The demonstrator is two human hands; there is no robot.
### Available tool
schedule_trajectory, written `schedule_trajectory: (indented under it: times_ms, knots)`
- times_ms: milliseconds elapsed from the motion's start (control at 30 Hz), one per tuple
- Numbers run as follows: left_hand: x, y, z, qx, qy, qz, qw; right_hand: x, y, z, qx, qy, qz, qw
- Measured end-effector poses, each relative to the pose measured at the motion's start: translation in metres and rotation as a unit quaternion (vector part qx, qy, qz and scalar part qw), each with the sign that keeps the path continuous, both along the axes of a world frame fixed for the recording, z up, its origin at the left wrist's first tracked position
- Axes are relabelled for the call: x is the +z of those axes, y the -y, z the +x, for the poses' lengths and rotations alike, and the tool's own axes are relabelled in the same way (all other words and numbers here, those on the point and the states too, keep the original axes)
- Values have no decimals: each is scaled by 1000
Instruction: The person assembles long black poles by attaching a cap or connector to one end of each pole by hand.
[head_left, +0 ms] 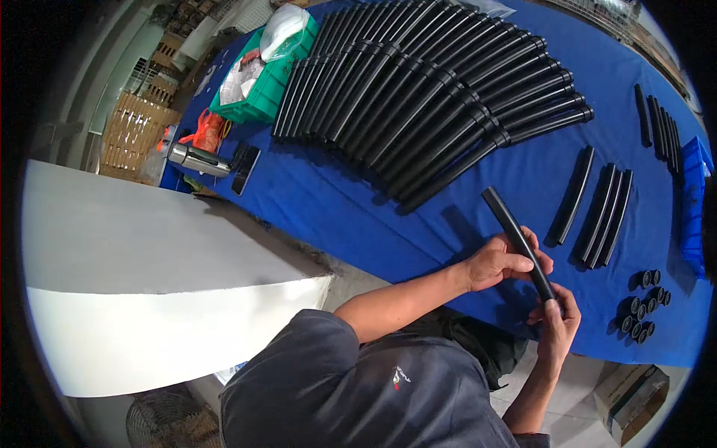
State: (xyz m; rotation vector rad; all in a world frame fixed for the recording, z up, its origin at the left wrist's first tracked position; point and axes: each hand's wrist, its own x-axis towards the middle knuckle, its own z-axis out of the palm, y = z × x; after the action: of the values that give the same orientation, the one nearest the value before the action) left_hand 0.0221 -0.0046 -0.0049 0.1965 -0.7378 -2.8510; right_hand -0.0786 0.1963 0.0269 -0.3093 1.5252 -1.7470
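A straight black tube [504,215] is held at a slant above the front edge of the blue-covered table. My left hand [499,263] wraps around its middle, thumb lying along the near side. Lower down, my right hand [559,322] grips the tube's near end, and its fingers hide that end. Right of my hands lie loose black tubes [575,196], one alone and several side by side [606,216]. Small black ring-shaped caps [651,305] sit in a cluster near the right front of the table.
A large fan of black tubes with collars [418,89] covers the table's back. At left stand a green crate [278,82] with bags, a steel flask [200,159] and a phone [245,170]. A blue bin [694,205] and more tubes [661,127] are far right; below is a cardboard box [631,396].
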Motion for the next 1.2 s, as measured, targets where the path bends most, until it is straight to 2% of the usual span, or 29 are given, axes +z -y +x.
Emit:
schedule_trajectory:
  times_ms: [100, 200, 300, 400, 500, 633, 733, 767, 1000, 1067, 1133, 1200]
  knots:
    - [2, 1, 0, 4, 16, 0, 1000, 0, 2, 6, -10, 2, 5, 1000]
    - [0, 0, 0, 3, 19, -2, 1000, 6, 3, 5, 15, -58, 46, 997]
    - [0, -1, -2, 8, 22, -1, 1000, 7, 3, 7, 3, -84, 38, 996]
    - [2, 0, -1, 7, 30, 16, 999, 4, -2, 7, -16, -169, 83, 982]
    - [2, 0, 0, 4, 14, 19, 1000, 17, 1, 9, -9, -142, 53, 988]
    - [0, 3, 0, -1, -2, 32, 999, 8, -4, 1, 8, -39, 49, 998]
    - [4, 1, 0, 0, 23, 23, 999, 0, -4, 8, -42, -107, 64, 991]
    - [5, 2, 0, -9, 24, 14, 1000, -5, -6, 5, -29, -114, 49, 992]
    - [-1, 1, 1, 8, 26, 34, 999, -4, 3, -2, -21, -67, 41, 997]
    - [-3, 1, -1, 5, 25, 17, 1000, -8, 1, 0, -22, -111, 60, 992]
    - [-2, 0, -2, 5, 38, 15, 999, -2, 1, -1, -25, -319, 95, 942]
    - [3, -1, -1, 5, 43, 6, 999, 4, 2, -1, -27, -397, 69, 915]
